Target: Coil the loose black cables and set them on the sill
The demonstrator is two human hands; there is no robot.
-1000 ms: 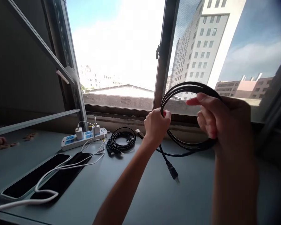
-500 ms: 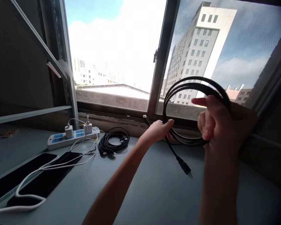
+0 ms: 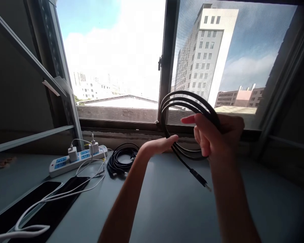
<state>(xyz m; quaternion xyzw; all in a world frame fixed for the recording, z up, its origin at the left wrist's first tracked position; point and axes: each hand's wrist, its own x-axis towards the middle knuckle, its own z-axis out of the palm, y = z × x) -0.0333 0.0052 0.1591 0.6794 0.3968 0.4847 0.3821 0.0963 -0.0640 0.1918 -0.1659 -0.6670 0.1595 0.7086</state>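
Note:
A coiled black cable hangs upright in front of the window, with several loops showing. My right hand is closed around the coil's right side, its index finger stuck out to the left. At the coil's lower left, my left hand grips the cable with the thumb pointing right; its other fingers are mostly hidden. One cable end with a dark plug dangles below, tilted down to the right. A pale connector tip shows left of the coil, near the window frame.
Another coiled black cable lies on the grey table, partly behind my left forearm. A white power strip with two plugged-in chargers stands near the window ledge. Two dark phones and white cables lie at left.
Both hands and the coil have shifted left and slightly down in view, and the right hand is closer to the left. The window scene has also shifted left.

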